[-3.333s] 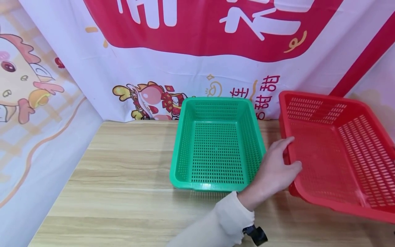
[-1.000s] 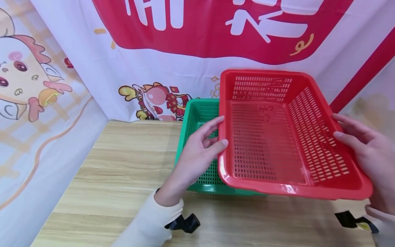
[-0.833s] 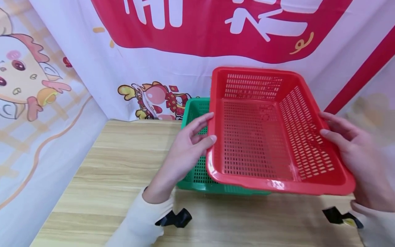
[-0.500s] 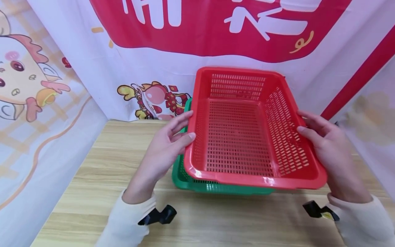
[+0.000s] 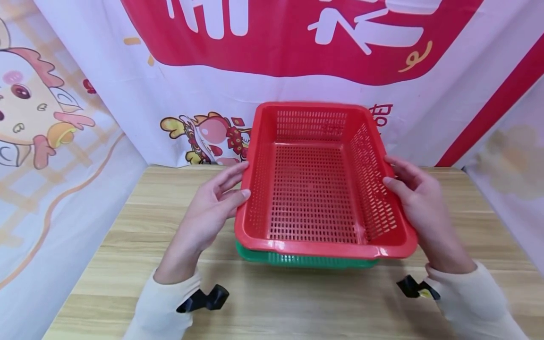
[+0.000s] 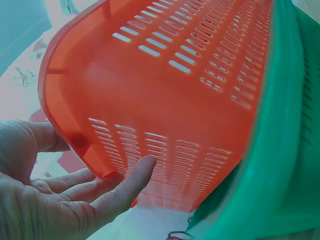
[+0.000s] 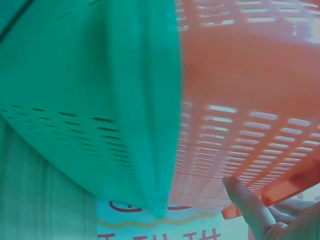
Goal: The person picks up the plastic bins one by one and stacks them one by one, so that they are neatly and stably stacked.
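A red perforated plastic basket (image 5: 318,248) is held level over a green basket (image 5: 306,260), whose front rim alone shows in the head view. My left hand (image 5: 203,212) grips the red basket's left rim, thumb on top and fingers beneath. On the opposite rim, my right hand (image 5: 427,210) holds it the same way. In the left wrist view, the lower part of the red wall (image 6: 150,95) drops behind the green rim (image 6: 250,175). The right wrist view has much of the red side (image 7: 240,80) standing above the green rim (image 7: 145,125).
Both baskets are over a light wood-grain table (image 5: 170,198). Behind it hangs a white and red printed cloth (image 5: 276,56) with cartoon figures, close to the baskets' far side. Another printed cloth (image 5: 76,198) borders the table's left side.
The left hand first held the red basket alone at the right; then the right hand took its other rim. Both carried it left over the green basket and lowered it.
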### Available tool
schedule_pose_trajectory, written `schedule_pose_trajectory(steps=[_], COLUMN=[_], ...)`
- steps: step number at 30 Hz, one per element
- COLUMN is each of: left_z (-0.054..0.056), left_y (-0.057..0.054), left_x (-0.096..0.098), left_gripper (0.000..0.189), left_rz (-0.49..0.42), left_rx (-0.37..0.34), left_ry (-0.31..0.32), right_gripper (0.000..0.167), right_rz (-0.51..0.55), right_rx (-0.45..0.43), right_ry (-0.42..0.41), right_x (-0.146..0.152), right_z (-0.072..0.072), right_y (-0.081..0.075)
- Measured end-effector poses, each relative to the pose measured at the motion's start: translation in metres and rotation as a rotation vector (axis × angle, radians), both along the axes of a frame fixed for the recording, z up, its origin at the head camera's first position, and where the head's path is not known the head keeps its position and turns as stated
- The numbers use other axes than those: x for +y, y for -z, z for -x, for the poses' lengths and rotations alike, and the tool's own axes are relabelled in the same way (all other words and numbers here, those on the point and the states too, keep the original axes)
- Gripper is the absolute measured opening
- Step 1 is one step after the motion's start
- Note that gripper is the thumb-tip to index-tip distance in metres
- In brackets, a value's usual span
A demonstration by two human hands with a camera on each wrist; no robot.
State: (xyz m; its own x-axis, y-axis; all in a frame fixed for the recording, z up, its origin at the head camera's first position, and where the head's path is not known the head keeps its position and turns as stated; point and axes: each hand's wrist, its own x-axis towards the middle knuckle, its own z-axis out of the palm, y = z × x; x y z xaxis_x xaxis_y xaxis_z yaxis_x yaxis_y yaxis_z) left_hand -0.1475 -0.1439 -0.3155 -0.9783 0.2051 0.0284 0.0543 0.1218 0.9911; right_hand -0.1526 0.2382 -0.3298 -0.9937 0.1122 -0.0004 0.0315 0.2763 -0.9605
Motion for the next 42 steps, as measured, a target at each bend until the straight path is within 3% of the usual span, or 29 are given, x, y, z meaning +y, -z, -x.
schedule_pose_trajectory(steps=[8,17,42], left_z=[0.005,0.010,0.017], left_y=[0.014,0.029,0.046], left_x=[-0.007,-0.014,-0.014], left_gripper=[0.064,0.065,0.062], left_rz=[0.040,0.094,0.138], left_rx=[-0.033,-0.077,-0.130], left_ry=[0.012,0.023,-0.010], right_gripper=[0.061,0.056,0.050], right_rz=[-0.101,-0.117,-0.281], right_rx=[0.049,0.094,0.110], right_ry=[-0.010,-0.028,0.012], right_x=[-0.010,-0.014,-0.022], right_z=[0.000,0.005,0.018], right_y=[0.015,0.030,0.044])
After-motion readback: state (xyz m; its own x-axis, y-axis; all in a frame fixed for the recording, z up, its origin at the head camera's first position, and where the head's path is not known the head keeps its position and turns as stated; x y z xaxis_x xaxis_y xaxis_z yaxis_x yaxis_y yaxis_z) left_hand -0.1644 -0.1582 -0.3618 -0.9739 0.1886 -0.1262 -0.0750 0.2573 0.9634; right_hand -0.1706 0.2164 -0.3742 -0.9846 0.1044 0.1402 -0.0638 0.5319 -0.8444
